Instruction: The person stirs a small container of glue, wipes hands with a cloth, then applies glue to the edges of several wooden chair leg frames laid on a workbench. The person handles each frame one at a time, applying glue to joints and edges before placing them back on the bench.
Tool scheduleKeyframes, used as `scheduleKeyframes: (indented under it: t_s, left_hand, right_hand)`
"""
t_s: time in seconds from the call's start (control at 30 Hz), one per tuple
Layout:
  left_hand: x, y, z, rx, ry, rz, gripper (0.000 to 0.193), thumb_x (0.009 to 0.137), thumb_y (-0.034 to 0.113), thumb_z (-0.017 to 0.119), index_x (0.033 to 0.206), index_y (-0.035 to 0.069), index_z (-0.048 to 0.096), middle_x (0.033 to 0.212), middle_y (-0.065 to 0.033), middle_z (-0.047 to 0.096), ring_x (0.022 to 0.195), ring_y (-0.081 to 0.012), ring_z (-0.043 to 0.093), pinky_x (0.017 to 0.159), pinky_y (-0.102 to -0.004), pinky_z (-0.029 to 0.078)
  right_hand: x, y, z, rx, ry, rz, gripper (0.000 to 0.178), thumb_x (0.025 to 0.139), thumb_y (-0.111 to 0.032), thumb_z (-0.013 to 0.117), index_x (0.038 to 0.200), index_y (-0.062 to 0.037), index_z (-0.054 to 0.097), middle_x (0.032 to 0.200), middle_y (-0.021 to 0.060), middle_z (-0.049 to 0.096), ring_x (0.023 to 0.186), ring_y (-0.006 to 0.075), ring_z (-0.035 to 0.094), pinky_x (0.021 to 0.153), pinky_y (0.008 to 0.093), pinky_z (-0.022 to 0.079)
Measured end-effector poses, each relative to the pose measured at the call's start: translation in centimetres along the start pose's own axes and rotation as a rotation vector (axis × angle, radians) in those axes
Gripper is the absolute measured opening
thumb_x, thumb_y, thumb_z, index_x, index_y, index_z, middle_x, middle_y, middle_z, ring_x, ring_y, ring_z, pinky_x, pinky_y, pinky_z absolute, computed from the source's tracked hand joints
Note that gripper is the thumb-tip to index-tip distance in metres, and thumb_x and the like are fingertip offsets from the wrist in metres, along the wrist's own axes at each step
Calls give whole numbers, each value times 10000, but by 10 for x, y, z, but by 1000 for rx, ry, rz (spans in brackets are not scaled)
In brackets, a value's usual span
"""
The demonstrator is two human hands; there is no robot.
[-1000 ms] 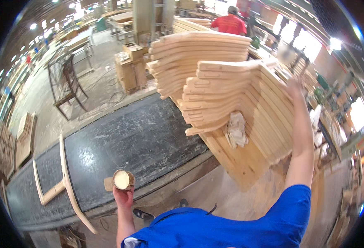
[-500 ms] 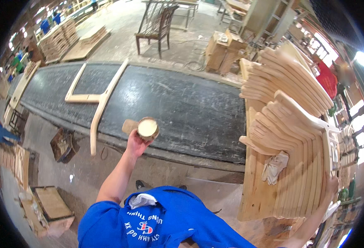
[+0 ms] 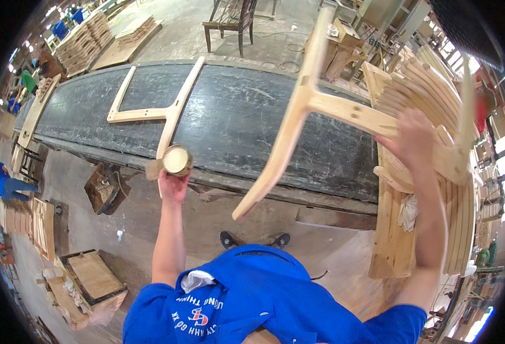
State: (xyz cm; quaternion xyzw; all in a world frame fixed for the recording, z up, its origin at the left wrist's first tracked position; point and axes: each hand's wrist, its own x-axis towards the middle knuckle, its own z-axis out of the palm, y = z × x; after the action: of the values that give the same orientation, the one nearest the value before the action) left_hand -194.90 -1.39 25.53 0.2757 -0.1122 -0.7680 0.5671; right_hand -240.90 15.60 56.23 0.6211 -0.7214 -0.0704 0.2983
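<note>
My left hand (image 3: pixel 174 188) is wrapped round a small round tub (image 3: pixel 176 160) with cream-coloured contents. A flat tan piece (image 3: pixel 153 170) shows beside the tub; whether my fingers hold it too I cannot tell. My right hand (image 3: pixel 416 136) grips the crossbar of a pale wooden chair frame (image 3: pixel 302 100), held up over the right part of the dark table. The raised frame is slightly blurred. Another wooden chair frame (image 3: pixel 175 109) lies flat on the table, just beyond the tub, which covers part of its near leg.
The long dark-topped table (image 3: pixel 235 114) runs across in front of me. At right, more curved wooden frames (image 3: pixel 430 92) are stacked on a board, with a white glove (image 3: pixel 407 212) lying there. A brown chair (image 3: pixel 229 26) stands beyond; an open box (image 3: pixel 102 189) sits on the floor.
My right hand has come from the stack's right side and lifted a frame leftward over the table. The tub in my left hand is now nearer the lying frame. The view has shifted.
</note>
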Motion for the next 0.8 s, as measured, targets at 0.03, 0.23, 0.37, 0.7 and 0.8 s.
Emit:
scheduleKeyframes:
  t_s: [0.03, 0.23, 0.37, 0.7, 0.8]
  left_hand:
    - [-5, 21, -10, 4, 13, 37, 398, 891, 311, 397, 1190, 70, 500, 1174, -111, 556, 1041, -280, 559, 860, -457, 486]
    - [-35, 83, -56, 10, 99, 101, 393, 906, 311, 367, 1198, 83, 497, 1200, -114, 550, 1069, -279, 556, 861, -450, 487]
    - [-50, 78, -67, 97, 79, 85, 392, 904, 338, 362, 1180, 99, 507, 1183, -96, 554, 1061, -267, 545, 855, -459, 478]
    - [9, -54, 15, 108, 157, -97, 451, 916, 339, 307, 1261, 89, 456, 1257, -92, 512, 1148, -271, 494, 935, -456, 420]
    - [46, -97, 46, 40, 103, -134, 449, 919, 327, 315, 1234, 46, 469, 1240, -113, 521, 1146, -273, 494, 933, -446, 433]
  right_hand:
    - [24, -30, 16, 15, -83, -1, 538, 613, -540, 713, 802, -51, 594, 849, 69, 568, 862, 237, 530, 725, 372, 430]
    - [85, -155, 140, 156, -144, -153, 631, 610, -647, 651, 833, -57, 627, 861, 49, 580, 899, 194, 533, 693, 336, 463]
    - [86, -189, 207, 336, -160, -182, 640, 596, -636, 669, 839, -45, 624, 869, 65, 579, 906, 222, 532, 714, 353, 476]
    - [116, -144, 237, 881, 48, -307, 183, 866, -208, 533, 846, -42, 607, 854, 94, 537, 899, 304, 492, 753, 411, 427]
    - [140, -125, 208, 1146, -84, -272, 217, 901, -215, 504, 851, -36, 617, 789, 92, 568, 794, 315, 540, 722, 396, 438]
